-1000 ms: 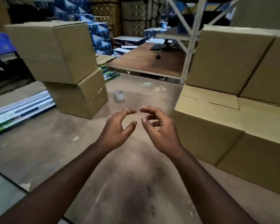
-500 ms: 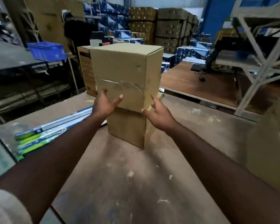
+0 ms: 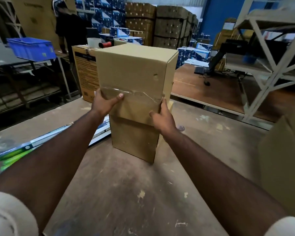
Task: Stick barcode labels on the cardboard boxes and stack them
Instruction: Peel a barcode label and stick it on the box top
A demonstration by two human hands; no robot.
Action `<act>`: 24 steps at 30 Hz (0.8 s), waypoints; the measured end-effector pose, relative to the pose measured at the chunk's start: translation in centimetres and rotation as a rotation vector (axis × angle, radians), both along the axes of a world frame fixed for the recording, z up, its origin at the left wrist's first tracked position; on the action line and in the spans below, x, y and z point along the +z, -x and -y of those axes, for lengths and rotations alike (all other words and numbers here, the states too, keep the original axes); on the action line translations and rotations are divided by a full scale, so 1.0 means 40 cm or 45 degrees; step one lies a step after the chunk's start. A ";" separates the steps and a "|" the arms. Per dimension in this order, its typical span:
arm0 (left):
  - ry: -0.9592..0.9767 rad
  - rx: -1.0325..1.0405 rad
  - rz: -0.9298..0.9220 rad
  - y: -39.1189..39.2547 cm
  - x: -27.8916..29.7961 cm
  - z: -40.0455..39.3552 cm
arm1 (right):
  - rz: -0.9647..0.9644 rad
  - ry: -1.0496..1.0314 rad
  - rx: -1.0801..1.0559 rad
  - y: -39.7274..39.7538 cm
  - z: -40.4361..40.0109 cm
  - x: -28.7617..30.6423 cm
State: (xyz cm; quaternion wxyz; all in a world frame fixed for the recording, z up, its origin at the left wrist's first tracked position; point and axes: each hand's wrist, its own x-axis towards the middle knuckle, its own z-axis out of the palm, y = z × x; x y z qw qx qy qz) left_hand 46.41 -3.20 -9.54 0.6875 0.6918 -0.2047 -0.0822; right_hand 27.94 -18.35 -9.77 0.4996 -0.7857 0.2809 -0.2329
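Note:
Two plain cardboard boxes stand stacked on the dusty floor ahead of me. The upper cardboard box (image 3: pixel 134 70) has clear tape across its front and sits slightly askew on the lower cardboard box (image 3: pixel 133 140). My left hand (image 3: pixel 106 101) grips the upper box's lower left edge, thumb on the front face. My right hand (image 3: pixel 162 114) grips its lower right corner, fingers round the side. No barcode label shows on either box.
A printed carton (image 3: pixel 85 70) with tape rolls on top stands just behind. A person (image 3: pixel 70 28) stands at the back left near a blue crate (image 3: pixel 31 48). Long green packs (image 3: pixel 15 152) lie on the floor left; a metal rack (image 3: pixel 271 57) and another carton (image 3: pixel 283 167) are right.
My view swung left onto this stack and came closer. Both hands, free in the air a second ago, reached out and took hold of the upper box's lower edges.

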 end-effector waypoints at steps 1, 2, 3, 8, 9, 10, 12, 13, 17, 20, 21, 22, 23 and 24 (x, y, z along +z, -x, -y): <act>0.028 -0.011 -0.007 0.020 0.000 -0.008 | 0.020 0.009 -0.033 0.023 -0.006 0.003; 0.047 -0.013 -0.018 0.048 -0.003 -0.017 | 0.056 0.008 -0.062 0.054 -0.009 -0.003; 0.062 -0.019 -0.020 0.079 -0.008 -0.023 | 0.115 -0.003 -0.074 0.092 -0.012 -0.010; 0.006 -0.155 0.065 0.381 -0.026 -0.061 | 0.406 -0.001 -0.236 0.399 -0.083 -0.052; 0.020 -0.192 0.059 0.448 -0.039 -0.075 | 0.434 0.009 -0.283 0.463 -0.106 -0.070; 0.054 -0.252 0.024 0.526 -0.054 -0.087 | 0.437 0.024 -0.343 0.540 -0.127 -0.095; 0.083 -0.370 -0.048 0.652 -0.083 -0.116 | 0.439 0.066 -0.472 0.677 -0.172 -0.137; 0.065 -0.427 -0.064 0.706 -0.092 -0.132 | 0.447 0.083 -0.537 0.741 -0.192 -0.157; 0.053 -0.589 -0.094 0.879 -0.143 -0.163 | 0.445 0.095 -0.709 0.979 -0.265 -0.218; -0.015 -0.672 -0.159 0.976 -0.222 -0.155 | 0.453 -0.011 -0.744 1.121 -0.325 -0.272; -0.042 -0.699 -0.198 1.002 -0.258 -0.152 | 0.474 -0.062 -0.766 1.158 -0.346 -0.291; -0.074 -0.716 -0.242 1.032 -0.292 -0.153 | 0.506 -0.118 -0.806 1.194 -0.364 -0.306; -0.115 -0.723 -0.271 1.059 -0.321 -0.156 | 0.527 -0.169 -0.862 1.226 -0.378 -0.322; -0.154 -0.716 -0.295 1.084 -0.342 -0.159 | 0.533 -0.215 -0.905 1.252 -0.388 -0.336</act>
